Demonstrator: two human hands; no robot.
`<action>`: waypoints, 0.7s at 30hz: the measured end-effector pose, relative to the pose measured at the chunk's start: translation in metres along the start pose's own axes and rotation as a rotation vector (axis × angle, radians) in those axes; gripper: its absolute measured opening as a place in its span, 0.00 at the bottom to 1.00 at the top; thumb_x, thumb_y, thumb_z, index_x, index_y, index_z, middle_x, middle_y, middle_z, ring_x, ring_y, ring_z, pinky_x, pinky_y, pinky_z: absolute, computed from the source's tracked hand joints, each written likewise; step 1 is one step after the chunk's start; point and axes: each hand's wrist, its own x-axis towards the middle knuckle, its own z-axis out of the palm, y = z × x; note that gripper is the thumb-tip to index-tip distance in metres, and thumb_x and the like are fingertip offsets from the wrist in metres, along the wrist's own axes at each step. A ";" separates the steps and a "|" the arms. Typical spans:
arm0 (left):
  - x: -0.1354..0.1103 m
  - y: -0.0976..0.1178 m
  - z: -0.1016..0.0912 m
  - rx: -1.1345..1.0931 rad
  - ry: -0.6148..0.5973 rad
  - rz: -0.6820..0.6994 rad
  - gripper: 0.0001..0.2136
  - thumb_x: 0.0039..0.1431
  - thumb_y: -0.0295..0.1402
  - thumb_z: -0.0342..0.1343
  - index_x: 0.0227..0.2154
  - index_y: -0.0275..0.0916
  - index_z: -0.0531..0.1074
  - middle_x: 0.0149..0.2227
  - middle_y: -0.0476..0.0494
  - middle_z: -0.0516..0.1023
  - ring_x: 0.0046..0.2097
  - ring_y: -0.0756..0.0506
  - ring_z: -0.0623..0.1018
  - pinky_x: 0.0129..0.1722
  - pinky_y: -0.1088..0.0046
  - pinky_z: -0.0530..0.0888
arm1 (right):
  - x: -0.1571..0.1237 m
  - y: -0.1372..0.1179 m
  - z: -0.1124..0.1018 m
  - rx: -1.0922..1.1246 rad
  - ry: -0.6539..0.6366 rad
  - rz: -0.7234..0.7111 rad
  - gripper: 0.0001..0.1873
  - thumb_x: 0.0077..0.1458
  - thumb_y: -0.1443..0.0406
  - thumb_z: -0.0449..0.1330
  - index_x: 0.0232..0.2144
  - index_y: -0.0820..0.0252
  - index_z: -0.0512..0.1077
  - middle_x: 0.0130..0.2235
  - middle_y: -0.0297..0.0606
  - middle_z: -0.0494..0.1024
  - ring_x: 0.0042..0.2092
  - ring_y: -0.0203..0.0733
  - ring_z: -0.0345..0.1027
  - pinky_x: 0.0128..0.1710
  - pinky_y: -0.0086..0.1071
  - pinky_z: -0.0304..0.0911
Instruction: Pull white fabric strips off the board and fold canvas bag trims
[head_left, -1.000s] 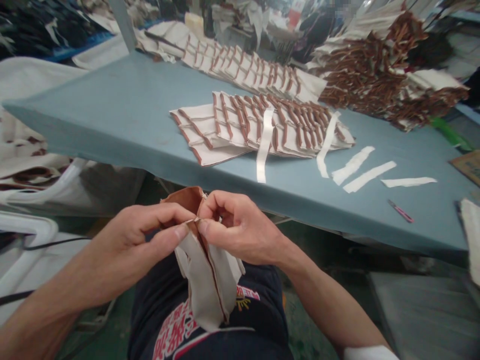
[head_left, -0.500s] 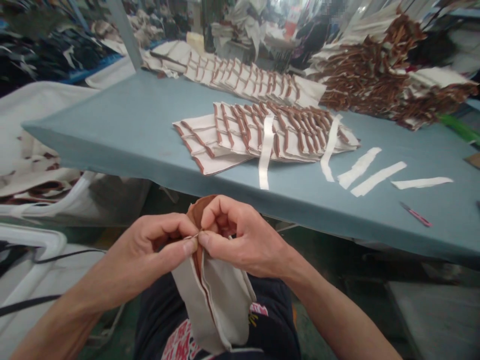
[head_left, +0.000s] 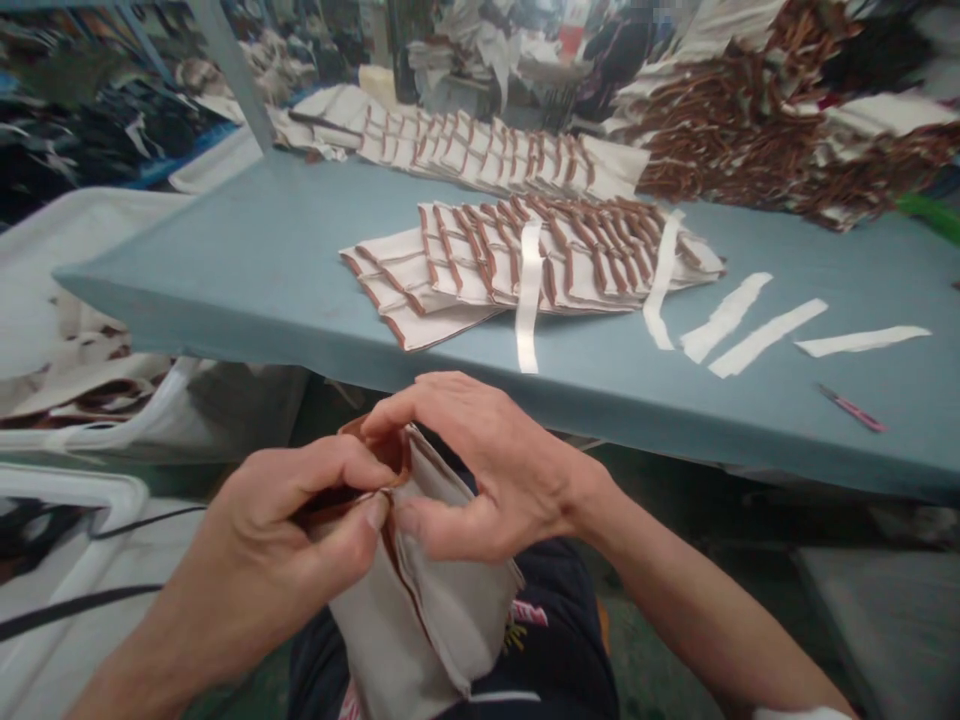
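A sewn fabric pouch (head_left: pixel 457 590), off-white outside with a brown lining (head_left: pixel 352 500), hangs above my lap. My left hand (head_left: pixel 315 520) pinches its seam near the upper edge between thumb and index finger. Across the pouch's top, my right hand (head_left: pixel 472 470) has its thumb and fingers spread apart. The right thumb tip lies close to the seam, while the index fingertip reaches the brown rim. My other right fingers are partly hidden behind the hand.
On the blue table (head_left: pixel 240 270) lies an overlapping row of off-white, brown-edged pieces (head_left: pixel 457 260), with another row (head_left: pixel 480 150) behind. White strips (head_left: pixel 769 335) and small pink-handled snips (head_left: pixel 851 408) lie to the right. A tall brown-and-white fabric pile (head_left: pixel 750 130) stands behind; white bins (head_left: pixel 97 440) are left.
My right hand has gone from a pinch at the seam to spread fingers over the pouch's top. My left hand keeps its pinch, and the pouch's mouth has tilted left.
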 end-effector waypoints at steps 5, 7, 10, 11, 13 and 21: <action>-0.009 0.011 -0.008 0.356 0.089 0.205 0.09 0.68 0.30 0.55 0.37 0.48 0.79 0.28 0.59 0.84 0.25 0.53 0.81 0.26 0.79 0.71 | 0.017 -0.006 -0.007 -0.140 -0.206 0.080 0.09 0.59 0.59 0.60 0.39 0.56 0.75 0.32 0.31 0.81 0.33 0.40 0.70 0.38 0.35 0.60; -0.009 0.011 -0.011 0.412 0.100 0.218 0.09 0.70 0.30 0.55 0.38 0.48 0.79 0.28 0.59 0.84 0.25 0.53 0.81 0.27 0.79 0.72 | 0.023 -0.017 -0.011 -0.217 -0.288 0.184 0.06 0.58 0.60 0.62 0.36 0.56 0.75 0.31 0.30 0.80 0.31 0.38 0.68 0.33 0.35 0.53; -0.004 0.012 -0.012 0.385 0.065 0.201 0.09 0.71 0.28 0.54 0.39 0.48 0.79 0.31 0.59 0.86 0.28 0.52 0.85 0.29 0.82 0.75 | 0.030 -0.031 -0.014 -0.328 -0.360 0.302 0.04 0.58 0.64 0.61 0.35 0.58 0.75 0.32 0.33 0.82 0.31 0.37 0.66 0.32 0.35 0.49; -0.001 0.012 -0.011 0.365 0.061 0.202 0.09 0.71 0.28 0.54 0.39 0.48 0.79 0.32 0.59 0.88 0.30 0.52 0.86 0.32 0.83 0.77 | 0.031 -0.034 -0.014 -0.363 -0.362 0.321 0.04 0.58 0.65 0.60 0.34 0.59 0.75 0.32 0.34 0.82 0.30 0.37 0.63 0.31 0.35 0.47; 0.004 0.014 -0.009 0.324 0.060 0.215 0.09 0.71 0.28 0.55 0.39 0.48 0.79 0.36 0.57 0.89 0.35 0.52 0.88 0.38 0.84 0.80 | 0.031 -0.037 -0.013 -0.418 -0.345 0.334 0.05 0.58 0.66 0.58 0.30 0.59 0.72 0.30 0.34 0.80 0.28 0.36 0.55 0.30 0.36 0.43; 0.013 0.013 -0.007 0.307 0.080 0.227 0.08 0.68 0.27 0.57 0.36 0.47 0.77 0.35 0.57 0.86 0.32 0.53 0.84 0.37 0.84 0.80 | 0.020 -0.028 -0.005 -0.384 -0.244 0.332 0.09 0.57 0.65 0.57 0.26 0.55 0.61 0.27 0.31 0.72 0.29 0.36 0.51 0.30 0.36 0.42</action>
